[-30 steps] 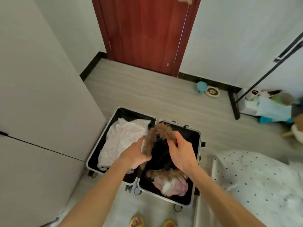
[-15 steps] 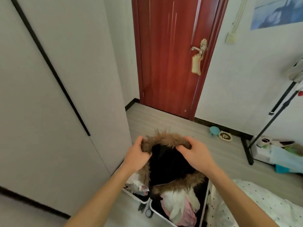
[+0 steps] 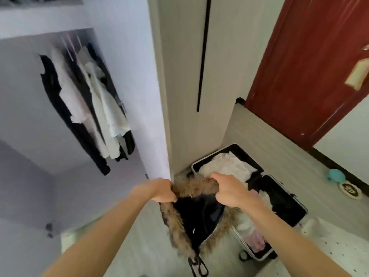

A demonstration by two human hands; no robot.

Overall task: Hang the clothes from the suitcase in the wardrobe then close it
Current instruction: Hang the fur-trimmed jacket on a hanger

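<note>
I have the coat [image 3: 199, 212] up off the floor [image 3: 269, 140], held by both hands. It is black, with a brown fur trim [image 3: 191, 186] running round its hood. The left hand [image 3: 159, 191] is clenched on the trim at one end and the right hand [image 3: 229, 191] is clenched on it at the other, so the fur stretches between them. The rest of the coat hangs down below them, with a dark strap [image 3: 196, 264] dangling at the bottom.

Just behind the coat, the suitcase [image 3: 279, 182] lies open on the floor, both halves flat, right at the foot of the wardrobe [image 3: 24, 96]. White clothes [image 3: 225, 164] fill its far half. The near half holds dark, pale and pink pieces, partly hidden by my right arm.

On my left the wardrobe stands open, and hanging clothes [image 3: 89, 100], black and white, are bunched together inside it. Beside this open part is a closed wardrobe door [image 3: 183, 76] with a long black strip handle [image 3: 202, 56].

Further right there is a red door [image 3: 299, 66]. A teal cup [image 3: 337, 174] and a small dish [image 3: 350, 189] sit on the floor along the wall. A dotted bed cover [image 3: 329, 246] shows at the lower right.
</note>
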